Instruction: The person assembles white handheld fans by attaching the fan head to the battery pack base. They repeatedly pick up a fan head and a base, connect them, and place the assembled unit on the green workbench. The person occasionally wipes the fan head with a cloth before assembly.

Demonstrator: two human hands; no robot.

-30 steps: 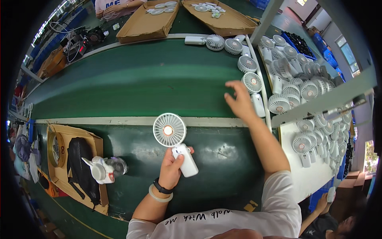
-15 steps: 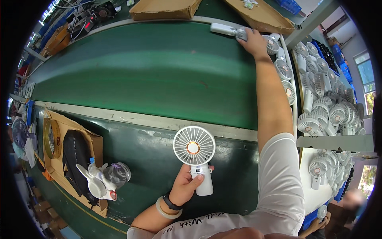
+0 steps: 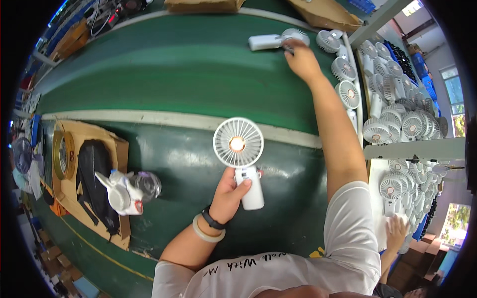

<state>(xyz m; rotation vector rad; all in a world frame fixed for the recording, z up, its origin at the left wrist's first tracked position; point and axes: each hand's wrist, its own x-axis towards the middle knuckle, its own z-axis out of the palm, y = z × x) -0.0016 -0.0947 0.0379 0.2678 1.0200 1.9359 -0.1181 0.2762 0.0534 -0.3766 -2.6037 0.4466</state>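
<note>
My left hand [image 3: 227, 192] is closed round the white handle of a handheld fan [image 3: 254, 193], thumb on the front near a small dark switch. Its round grille points up, with a copper-coloured ring at the centre. At the far side of the green belt, my right hand [image 3: 301, 58] is stretched out, fingers closed at the grille of a second handheld fan [image 3: 266, 42]. That fan lies on its side, handle to the left; my fingertips are partly hidden against it. Several more white fans [image 3: 344, 68] stand in a row just right of that hand.
Many fans [image 3: 412, 124] crowd a table on the right, behind a white rail. On the left an open carton [image 3: 121, 171] holds a tape roll [image 3: 63, 155] and a black pouch [image 3: 94, 181]. A clear jar [image 3: 149, 185] lies beside it. Another person's hand [image 3: 396, 232] reaches in at right.
My right hand has drawn the lying fan a little left and nearer. The fan in my left hand sits higher in view. The view has shifted slightly, and another person's hand has moved at right.
</note>
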